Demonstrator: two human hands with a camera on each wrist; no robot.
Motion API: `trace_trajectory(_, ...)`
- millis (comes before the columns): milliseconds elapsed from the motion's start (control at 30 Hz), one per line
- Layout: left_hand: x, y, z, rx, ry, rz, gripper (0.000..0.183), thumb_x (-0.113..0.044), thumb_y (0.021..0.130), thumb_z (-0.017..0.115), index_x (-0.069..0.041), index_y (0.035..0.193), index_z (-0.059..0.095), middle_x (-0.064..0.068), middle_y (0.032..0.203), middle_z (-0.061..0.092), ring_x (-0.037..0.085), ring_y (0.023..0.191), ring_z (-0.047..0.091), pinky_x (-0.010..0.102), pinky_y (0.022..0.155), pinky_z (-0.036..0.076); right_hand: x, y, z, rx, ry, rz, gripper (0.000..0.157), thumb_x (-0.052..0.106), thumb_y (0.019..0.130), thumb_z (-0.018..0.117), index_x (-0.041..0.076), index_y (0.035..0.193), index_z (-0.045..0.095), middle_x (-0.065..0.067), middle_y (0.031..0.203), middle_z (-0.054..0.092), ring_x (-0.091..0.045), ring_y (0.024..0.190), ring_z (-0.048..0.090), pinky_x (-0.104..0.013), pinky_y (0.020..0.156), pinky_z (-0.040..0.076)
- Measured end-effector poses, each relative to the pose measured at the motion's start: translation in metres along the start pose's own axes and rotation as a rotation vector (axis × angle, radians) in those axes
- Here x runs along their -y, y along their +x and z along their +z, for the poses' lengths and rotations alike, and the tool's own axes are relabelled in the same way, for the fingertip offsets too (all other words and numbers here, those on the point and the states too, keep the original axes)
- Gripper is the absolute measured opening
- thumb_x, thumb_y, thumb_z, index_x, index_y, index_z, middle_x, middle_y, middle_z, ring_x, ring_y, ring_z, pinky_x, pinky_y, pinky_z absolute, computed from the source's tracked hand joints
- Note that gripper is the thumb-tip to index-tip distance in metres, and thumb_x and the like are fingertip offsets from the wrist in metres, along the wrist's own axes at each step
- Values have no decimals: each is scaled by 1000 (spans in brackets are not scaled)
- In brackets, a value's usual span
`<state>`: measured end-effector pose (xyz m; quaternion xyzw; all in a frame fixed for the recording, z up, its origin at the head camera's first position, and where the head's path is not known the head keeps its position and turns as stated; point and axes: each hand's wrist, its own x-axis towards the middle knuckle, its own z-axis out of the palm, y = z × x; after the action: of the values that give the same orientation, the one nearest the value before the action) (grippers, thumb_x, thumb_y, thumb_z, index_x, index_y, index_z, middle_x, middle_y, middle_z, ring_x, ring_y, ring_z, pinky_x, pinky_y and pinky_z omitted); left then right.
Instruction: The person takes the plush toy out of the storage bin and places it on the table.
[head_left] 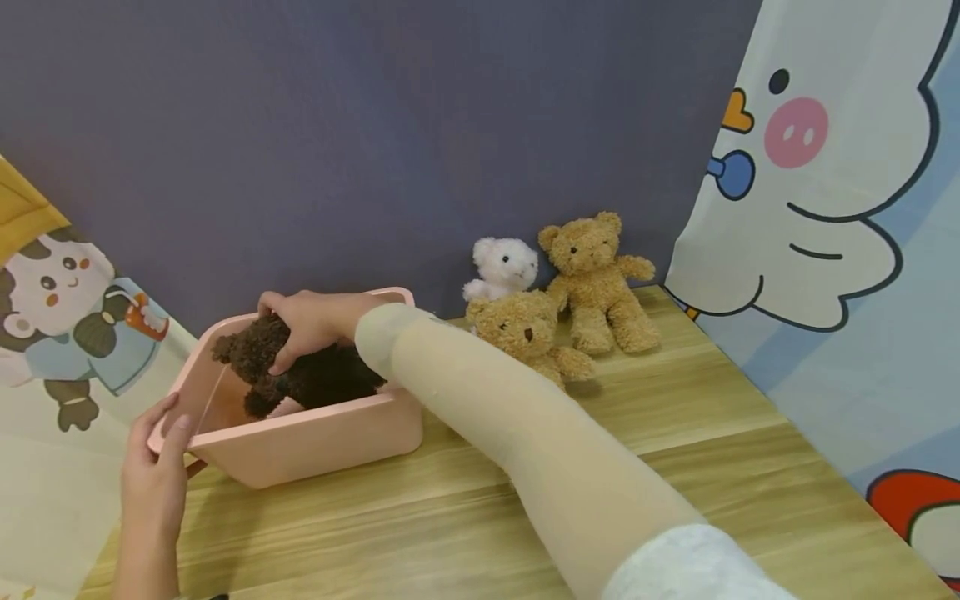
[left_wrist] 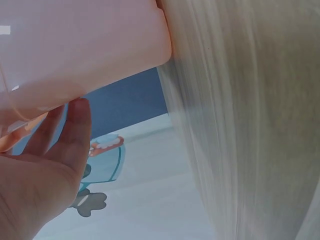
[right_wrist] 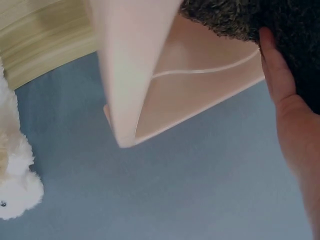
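A pink plastic bin (head_left: 337, 446) stands on the wooden tabletop, its left end gripped at the rim by my left hand (head_left: 156, 467). In the left wrist view, fingers of that hand reach up to the bin's underside. My right hand (head_left: 306, 321) reaches over the bin and grips a dark brown teddy bear (head_left: 255, 348) around the upper body. The bear lies in the bin, its head toward the left end; its lower part is in shadow. Dark plush fur (right_wrist: 225, 20) also shows against my fingers in the right wrist view.
Right of the bin sit a white plush toy (head_left: 506, 265), a light brown teddy bear (head_left: 513, 329) in front of it, and another light brown teddy bear (head_left: 596, 283). A dark grey cloth backdrop (head_left: 412, 150) rises behind; cartoon-printed sheets flank the wooden table (head_left: 375, 533).
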<state>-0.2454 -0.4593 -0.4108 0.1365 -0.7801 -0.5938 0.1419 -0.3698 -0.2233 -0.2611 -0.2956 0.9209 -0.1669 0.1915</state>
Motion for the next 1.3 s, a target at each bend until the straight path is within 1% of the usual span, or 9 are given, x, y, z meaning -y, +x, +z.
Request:
trace_trajectory(167, 4, 0, -2, 51, -99, 15, 65, -25, 108, 64, -38, 165, 36, 10, 171, 26, -14, 103, 54, 8, 64, 58, -6, -15, -15, -66, 126, -19, 79, 43, 88, 87, 41, 151, 39, 17, 162, 39, -3, 150, 41, -24, 113, 49)
trace_trajectory(233, 5, 0, -3, 68, -143, 23, 68, -19, 106, 66, -38, 164, 36, 8, 166, 29, -16, 98, 55, 9, 64, 59, -10, -22, -23, -85, 165, -26, 78, 43, 88, 87, 41, 150, 39, 17, 165, 36, -3, 151, 40, -26, 114, 49)
trace_trajectory(433, 10, -3, -6, 82, -191, 32, 72, -13, 105, 67, -38, 164, 34, -5, 158, 34, -13, 103, 54, 10, 64, 59, -27, -43, -47, -180, 192, -92, 78, 50, 90, 83, 38, 152, 37, 15, 169, 31, -7, 153, 38, -28, 114, 48)
trace_trajectory(500, 11, -3, -6, 80, -189, 28, 72, -14, 105, 66, -38, 164, 33, -5, 160, 33, -11, 106, 53, 10, 64, 59, -34, -51, -54, -234, 170, -124, 80, 53, 91, 81, 36, 155, 35, 12, 171, 30, -10, 154, 38, -30, 113, 48)
trace_trajectory(633, 11, -2, -7, 75, -175, 22, 72, -15, 106, 66, -39, 164, 32, 0, 163, 30, -10, 107, 52, 10, 63, 59, -49, -70, -62, -348, 230, -148, 81, 55, 92, 79, 34, 157, 34, 10, 171, 30, -14, 155, 39, -35, 116, 49)
trace_trajectory(867, 12, -3, -7, 65, -164, 44, 70, -16, 106, 65, -38, 164, 32, -3, 159, 35, -13, 101, 54, 11, 62, 59, -70, -101, -59, -557, 395, -113, 80, 55, 92, 80, 36, 155, 35, 8, 175, 26, -18, 164, 26, -49, 128, 41)
trace_trajectory(1000, 13, -3, -8, 73, -149, 34, 71, -18, 106, 65, -39, 165, 30, 2, 161, 33, -13, 100, 54, 11, 63, 59, -82, -120, -53, -689, 495, -104, 78, 52, 91, 82, 36, 153, 38, 8, 173, 29, -18, 163, 27, -52, 128, 40)
trace_trajectory(1167, 12, 0, -8, 106, -152, 43, 70, -19, 107, 64, -39, 164, 29, 0, 159, 35, -13, 100, 55, 11, 65, 60, -101, -148, -47, -892, 617, -170, 72, 41, 93, 83, 27, 150, 41, 5, 166, 37, -18, 157, 35, -49, 126, 41)
trace_trajectory(1300, 12, -1, -8, 104, -177, 51, 69, -18, 107, 64, -39, 163, 31, -9, 151, 39, -12, 100, 55, 11, 64, 60, -116, -176, -33, -1023, 771, -249, 65, 23, 95, 83, 23, 146, 43, -3, 152, 50, -21, 142, 52, -46, 116, 52)
